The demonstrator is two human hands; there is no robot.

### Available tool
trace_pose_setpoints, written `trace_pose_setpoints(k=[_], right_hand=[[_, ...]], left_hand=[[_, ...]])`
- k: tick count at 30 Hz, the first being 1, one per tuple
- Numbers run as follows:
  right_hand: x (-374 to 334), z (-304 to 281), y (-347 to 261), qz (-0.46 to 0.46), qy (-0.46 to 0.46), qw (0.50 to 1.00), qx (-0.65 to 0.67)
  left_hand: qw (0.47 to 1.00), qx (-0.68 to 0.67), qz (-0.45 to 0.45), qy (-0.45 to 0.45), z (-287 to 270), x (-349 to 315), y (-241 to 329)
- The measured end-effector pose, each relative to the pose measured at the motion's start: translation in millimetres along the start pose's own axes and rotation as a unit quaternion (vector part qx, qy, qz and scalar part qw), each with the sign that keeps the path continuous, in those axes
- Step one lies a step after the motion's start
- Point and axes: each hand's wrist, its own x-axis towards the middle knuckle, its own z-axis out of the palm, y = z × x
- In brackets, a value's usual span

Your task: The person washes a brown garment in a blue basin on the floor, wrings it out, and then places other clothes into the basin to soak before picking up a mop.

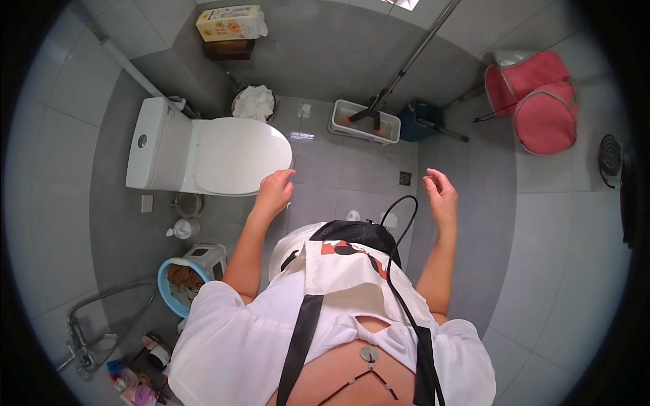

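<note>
My left hand (274,191) hovers over the front edge of the white toilet lid (240,154), fingers loosely bent, with nothing visible in it. Whether it touches the lid I cannot tell. The lid is down, and the tank (154,143) stands against the left wall. Out to the right, my right hand (442,195) is raised in the air, open and empty, its fingers slightly curled and apart. A white apron (352,271) with black straps covers my front, and a black cable (399,264) loops out past it.
Ahead stand a white mop bucket (365,140) with a long-handled mop (406,68), and a dark blue bin (418,122). A waste basket (254,103) sits beyond the toilet. Left are a blue laundry bucket (162,281), stool (210,257) and shower tap (81,345). Pink bags (545,111) hang right.
</note>
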Motion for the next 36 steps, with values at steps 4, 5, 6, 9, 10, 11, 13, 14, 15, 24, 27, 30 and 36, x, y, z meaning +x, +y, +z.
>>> trace_pose_setpoints(k=[4, 5, 6, 9, 10, 11, 13, 14, 15, 24, 27, 30, 36], right_hand=[[28.7, -7.8, 22.4, 0.006, -0.012, 1.000, 0.023], [38.6, -8.6, 27.3, 0.004, -0.020, 0.999, 0.034], [50.1, -10.0, 29.9, 0.010, -0.020, 0.999, 0.040], [92.5, -10.2, 37.2, 0.018, -0.032, 0.997, 0.066], [110.3, -9.0, 46.3, 0.014, -0.045, 0.996, 0.077], [133.3, -11.7, 49.3, 0.003, -0.055, 0.995, 0.085], [173.4, -8.5, 51.1, -0.017, -0.066, 0.995, 0.075], [194.1, -6.8, 52.0, -0.034, -0.073, 0.995, 0.066], [213.6, -5.4, 52.2, -0.054, -0.073, 0.994, 0.062], [357.5, 2.5, 59.1, -0.051, -0.135, 0.981, 0.126], [432.7, 11.3, 67.1, -0.083, -0.056, 0.992, 0.082], [493.1, 16.6, 72.2, -0.120, 0.071, 0.989, 0.057], [538.3, 26.6, 49.5, -0.039, 0.062, 0.997, -0.028]], left_hand=[[1.000, -0.003, -0.007, 0.019, 3.5, 18.5, 14.9], [1.000, -0.005, -0.015, 0.026, 4.7, 22.4, 17.0], [0.999, -0.007, -0.029, 0.028, 7.2, 26.3, 18.4], [0.997, -0.013, -0.071, 0.028, 14.0, 37.3, 22.8], [0.996, -0.019, -0.085, 0.025, 18.5, 40.7, 23.8], [0.995, -0.028, -0.094, 0.027, 22.8, 49.9, 28.7], [0.991, -0.027, -0.126, 0.045, 29.7, 66.3, 42.1], [0.988, -0.025, -0.141, 0.056, 31.7, 74.8, 49.7], [0.988, -0.029, -0.132, 0.078, 38.1, 86.0, 54.3], [0.993, -0.026, -0.053, 0.107, 60.9, 223.1, 146.4], [0.993, -0.029, -0.053, 0.098, 65.2, 252.7, 166.9], [0.996, -0.008, -0.030, 0.083, 72.3, 268.1, 168.1], [0.993, -0.005, -0.093, 0.067, 73.9, 273.2, 167.2]])
